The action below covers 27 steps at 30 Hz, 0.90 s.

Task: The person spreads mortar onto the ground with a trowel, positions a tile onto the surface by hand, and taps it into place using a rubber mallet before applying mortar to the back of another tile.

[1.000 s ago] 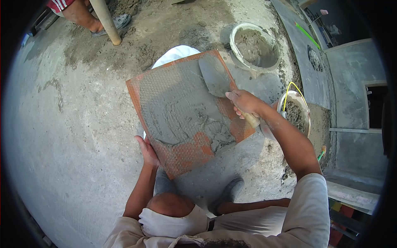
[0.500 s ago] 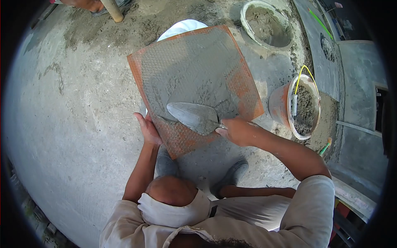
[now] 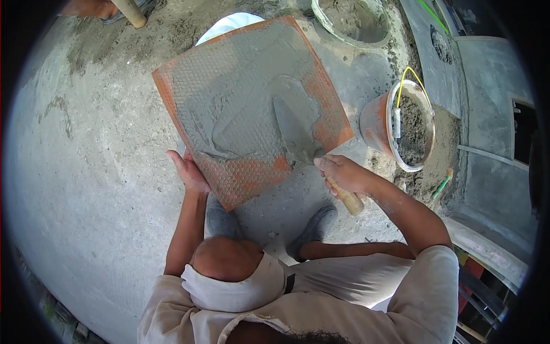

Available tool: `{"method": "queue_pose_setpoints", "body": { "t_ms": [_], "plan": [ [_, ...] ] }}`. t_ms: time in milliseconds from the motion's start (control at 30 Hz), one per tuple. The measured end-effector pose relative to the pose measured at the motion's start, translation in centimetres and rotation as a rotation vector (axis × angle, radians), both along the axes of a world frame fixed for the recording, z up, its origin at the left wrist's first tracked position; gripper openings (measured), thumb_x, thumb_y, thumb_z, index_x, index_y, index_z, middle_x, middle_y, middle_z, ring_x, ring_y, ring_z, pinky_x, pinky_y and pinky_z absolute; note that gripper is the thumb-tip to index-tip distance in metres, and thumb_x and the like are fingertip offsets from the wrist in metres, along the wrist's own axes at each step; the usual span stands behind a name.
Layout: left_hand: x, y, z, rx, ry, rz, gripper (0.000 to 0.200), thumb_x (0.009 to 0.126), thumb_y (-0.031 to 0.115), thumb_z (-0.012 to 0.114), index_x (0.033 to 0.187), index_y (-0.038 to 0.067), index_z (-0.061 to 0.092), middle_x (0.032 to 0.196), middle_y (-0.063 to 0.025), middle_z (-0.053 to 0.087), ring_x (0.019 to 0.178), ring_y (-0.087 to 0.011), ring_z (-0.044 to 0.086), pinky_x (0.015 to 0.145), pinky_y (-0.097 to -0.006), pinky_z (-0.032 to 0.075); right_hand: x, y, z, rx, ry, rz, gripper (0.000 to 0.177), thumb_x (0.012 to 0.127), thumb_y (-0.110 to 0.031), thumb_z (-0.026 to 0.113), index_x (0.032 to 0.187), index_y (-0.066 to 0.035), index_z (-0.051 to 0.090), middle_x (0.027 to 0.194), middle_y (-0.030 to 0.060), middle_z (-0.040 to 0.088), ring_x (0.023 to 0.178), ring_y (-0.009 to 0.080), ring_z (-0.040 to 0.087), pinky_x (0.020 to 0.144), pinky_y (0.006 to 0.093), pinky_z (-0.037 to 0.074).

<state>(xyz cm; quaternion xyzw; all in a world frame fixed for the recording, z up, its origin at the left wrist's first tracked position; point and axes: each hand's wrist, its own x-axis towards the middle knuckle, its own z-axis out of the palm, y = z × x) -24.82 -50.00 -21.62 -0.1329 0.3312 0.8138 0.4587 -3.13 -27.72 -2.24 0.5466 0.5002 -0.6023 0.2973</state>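
A square terracotta tile (image 3: pixel 252 175), its textured back facing up, is held tilted in front of me. Grey mortar (image 3: pixel 240 92) covers most of it, with bare orange along the right side and near corner. My left hand (image 3: pixel 192 173) supports the tile's left edge, its fingers partly hidden underneath. My right hand (image 3: pixel 346 173) grips the wooden handle of a trowel (image 3: pixel 293 126). The trowel's blade lies against the mortar on the right half of the tile, and mortar coats part of it.
To the right stands a bucket (image 3: pixel 378 126) of mortar with a yellow handle. A wider tub (image 3: pixel 355 23) with grey mix sits beyond the tile. A white rounded object (image 3: pixel 229 26) shows behind the tile. Another person's foot and a wooden pole (image 3: pixel 130 12) are at upper left.
The trowel has turned and swung right, its blade now pointing away from me on the mortar. A smoothed streak shows there. The tile appears slightly farther left and up in view.
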Motion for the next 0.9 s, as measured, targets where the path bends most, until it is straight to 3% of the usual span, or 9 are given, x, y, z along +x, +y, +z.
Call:
{"method": "queue_pose_setpoints", "body": {
  "t_ms": [167, 233, 333, 600, 800, 867, 900],
  "plan": [
    [-0.2, 0.2, 0.7, 0.062, 0.013, -0.016, 0.104, 0.085, 0.081, 0.024, 0.144, -0.004, 0.032, 0.146, -0.0153, 0.042, 0.133, -0.0331, 0.039, 0.112, -0.0446, 0.029, 1.2, -1.0, 0.5, -0.064, 0.062, -0.042, 0.035, 0.1, -0.039, 0.045, 0.088, -0.006, 0.044, 0.067, 0.0045, 0.047, 0.052, 0.0139, 0.047, 0.046, 0.0306, 0.042],
    [-0.1, 0.3, 0.9, -0.035, -0.044, 0.06, 0.099, 0.086, 0.08, 0.026, 0.138, -0.003, 0.044, 0.138, -0.0144, 0.051, 0.125, -0.0316, 0.048, 0.107, -0.0444, 0.036, 4.0, -1.4, 1.2, -0.047, 0.013, -0.218, 0.038, 0.098, -0.047, 0.047, 0.087, -0.01, 0.046, 0.066, 0.0024, 0.047, 0.051, 0.013, 0.048, 0.046, 0.0296, 0.042],
    [0.0, 0.2, 0.6, -0.018, -0.035, 0.036, 0.099, 0.086, 0.079, 0.026, 0.138, -0.003, 0.043, 0.139, -0.0145, 0.051, 0.126, -0.0319, 0.048, 0.108, -0.0447, 0.035, 7.1, -3.3, 1.3, -0.129, 0.005, -0.419, 0.037, 0.098, -0.047, 0.047, 0.087, -0.012, 0.045, 0.066, 0.0022, 0.047, 0.051, 0.0133, 0.047, 0.047, 0.0304, 0.041],
    [0.0, 0.4, 1.2, -0.026, -0.057, 0.061, 0.101, 0.085, 0.081, 0.026, 0.138, -0.002, 0.044, 0.139, -0.0142, 0.05, 0.127, -0.0313, 0.047, 0.109, -0.0439, 0.034, 1.8, -7.1, -1.8, -0.154, 0.06, -0.39, 0.034, 0.1, -0.043, 0.044, 0.089, -0.011, 0.044, 0.066, 0.0028, 0.047, 0.052, 0.0139, 0.048, 0.047, 0.0308, 0.042],
    [0.2, 0.6, 1.8, -0.08, -0.057, 0.083, 0.103, 0.084, 0.082, 0.025, 0.138, -0.004, 0.043, 0.139, -0.0146, 0.05, 0.127, -0.0328, 0.046, 0.11, -0.0444, 0.032, -1.1, -8.9, -3.1, -0.034, 0.107, -0.021, 0.034, 0.099, -0.041, 0.048, 0.093, -0.007, 0.046, 0.067, 0.0044, 0.049, 0.052, 0.015, 0.052, 0.048, 0.0324, 0.045],
    [-0.2, 0.2, 1.1, -0.052, -0.065, 0.075, 0.104, 0.084, 0.082, 0.025, 0.141, -0.004, 0.038, 0.14, -0.0131, 0.05, 0.13, -0.0337, 0.043, 0.112, -0.0442, 0.029, -0.7, -8.8, -3.6, 0.234, 0.239, 0.401, 0.037, 0.098, -0.043, 0.05, 0.101, -0.006, 0.05, 0.071, 0.0102, 0.059, 0.057, 0.0169, 0.059, 0.049, 0.0333, 0.048],
    [-0.2, -0.5, 0.6, -0.057, -0.063, 0.084, 0.104, 0.084, 0.082, 0.025, 0.141, -0.004, 0.038, 0.14, -0.0131, 0.05, 0.13, -0.0337, 0.043, 0.112, -0.0442, 0.029, -1.0, -8.9, -3.6, 0.228, 0.243, 0.409, 0.037, 0.098, -0.043, 0.05, 0.101, -0.006, 0.05, 0.071, 0.0102, 0.059, 0.057, 0.0169, 0.059, 0.049, 0.0333, 0.048]
  ]
}}
